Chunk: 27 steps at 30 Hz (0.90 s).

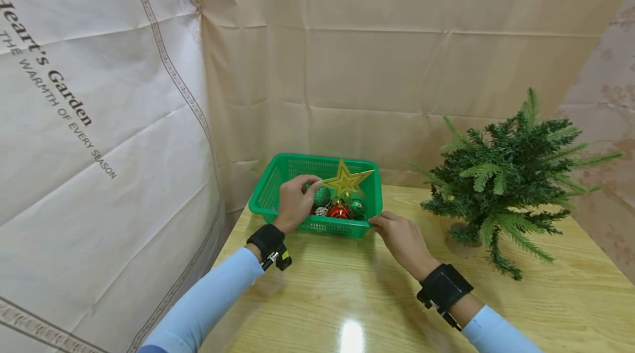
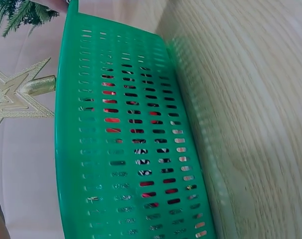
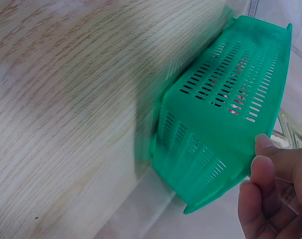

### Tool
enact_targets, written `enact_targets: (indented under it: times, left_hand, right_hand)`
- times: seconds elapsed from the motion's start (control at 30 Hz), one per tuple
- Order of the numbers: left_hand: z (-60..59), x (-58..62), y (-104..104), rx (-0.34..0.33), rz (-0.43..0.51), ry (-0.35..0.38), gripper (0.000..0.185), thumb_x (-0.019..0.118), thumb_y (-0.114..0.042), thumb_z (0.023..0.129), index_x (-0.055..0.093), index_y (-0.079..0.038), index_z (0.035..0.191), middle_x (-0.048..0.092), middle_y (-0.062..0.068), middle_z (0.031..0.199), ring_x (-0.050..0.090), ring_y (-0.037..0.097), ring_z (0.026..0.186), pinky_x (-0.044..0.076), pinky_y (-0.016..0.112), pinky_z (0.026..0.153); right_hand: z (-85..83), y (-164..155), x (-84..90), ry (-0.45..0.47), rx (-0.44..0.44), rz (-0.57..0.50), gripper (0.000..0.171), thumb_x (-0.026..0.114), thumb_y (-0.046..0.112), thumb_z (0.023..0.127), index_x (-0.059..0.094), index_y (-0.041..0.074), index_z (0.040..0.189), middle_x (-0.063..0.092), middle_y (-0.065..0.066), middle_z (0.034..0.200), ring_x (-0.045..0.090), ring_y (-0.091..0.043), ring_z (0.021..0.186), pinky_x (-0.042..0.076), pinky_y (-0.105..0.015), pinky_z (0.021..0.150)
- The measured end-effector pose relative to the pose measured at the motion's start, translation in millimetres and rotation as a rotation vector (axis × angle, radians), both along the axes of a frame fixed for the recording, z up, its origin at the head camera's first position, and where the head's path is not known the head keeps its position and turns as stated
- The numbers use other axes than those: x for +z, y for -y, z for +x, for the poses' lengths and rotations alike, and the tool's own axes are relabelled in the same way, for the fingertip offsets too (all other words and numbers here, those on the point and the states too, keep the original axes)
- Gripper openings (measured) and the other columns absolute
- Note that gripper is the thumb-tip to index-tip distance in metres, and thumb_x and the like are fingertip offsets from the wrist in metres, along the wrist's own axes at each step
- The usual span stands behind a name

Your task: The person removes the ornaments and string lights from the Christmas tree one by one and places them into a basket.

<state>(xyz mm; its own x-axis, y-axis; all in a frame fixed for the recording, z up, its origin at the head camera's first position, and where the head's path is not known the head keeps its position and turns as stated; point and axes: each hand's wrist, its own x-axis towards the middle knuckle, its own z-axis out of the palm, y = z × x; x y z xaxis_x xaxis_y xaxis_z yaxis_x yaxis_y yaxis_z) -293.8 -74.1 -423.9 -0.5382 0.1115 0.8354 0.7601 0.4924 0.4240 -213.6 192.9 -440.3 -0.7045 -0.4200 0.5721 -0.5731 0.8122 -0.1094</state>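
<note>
Gold star topper (image 1: 345, 180) is standing up out of the green basket (image 1: 268, 190), its points spreading above the baubles lying inside. Among them are a green glitter ball (image 1: 322, 196), a red ball (image 1: 339, 211) and a darker green ball (image 1: 358, 208). The basket is sitting at the far left corner of the counter (image 1: 377, 292), close to the draped backdrop. The left hand (image 1: 295, 202) is reaching over the basket's near wall, and its grip is curling around the green glitter ball, right beside the star's left point. In the left wrist view the star (image 2: 14, 97) is showing beyond the basket's slotted wall (image 2: 126, 149), with red glinting through the slots. The right hand (image 1: 403, 240) is resting at the basket's near right corner, its fingers (image 3: 263, 172) curling against the rim (image 3: 230, 184) and pinching it lightly. A small green tree (image 1: 506, 182) is standing well apart from the basket, toward the counter's right edge.
</note>
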Motion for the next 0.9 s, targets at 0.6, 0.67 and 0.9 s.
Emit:
enact_targets:
  times: [0.6,0.67,0.9]
  left_hand:
    - [2.1,-6.7,18.8,0.048,-0.008,0.03,0.01,0.066,-0.014,0.091,0.073,-0.009,0.098,0.065,0.0,0.08,0.035,0.008,0.051,0.03,0.029,0.052]
    - [1.8,-8.1,21.0,0.052,-0.011,0.038,0.011,0.066,-0.014,0.091,0.072,-0.009,0.099,0.065,0.0,0.08,0.035,0.008,0.051,0.03,0.029,0.052]
    - [3.0,-13.3,30.1,0.062,-0.022,0.056,0.01,0.066,-0.013,0.091,0.072,-0.009,0.099,0.064,0.0,0.08,0.036,0.008,0.052,0.031,0.029,0.052]
  right_hand:
    - [0.1,0.5,0.3,-0.004,-0.006,-0.003,0.014,0.075,0.014,0.082,0.075,0.014,0.096,0.063,0.004,0.083,0.059,-0.009,0.062,0.049,-0.025,0.056]
    - [-0.2,0.3,0.2,-0.006,-0.007,-0.004,0.014,0.076,0.013,0.082,0.075,0.014,0.096,0.062,0.004,0.083,0.059,-0.009,0.062,0.049,-0.025,0.056]
    - [-1.0,-0.3,-1.3,-0.005,-0.004,-0.011,0.015,0.076,0.011,0.081,0.075,0.014,0.096,0.062,0.003,0.083,0.059,-0.01,0.062,0.048,-0.025,0.056]
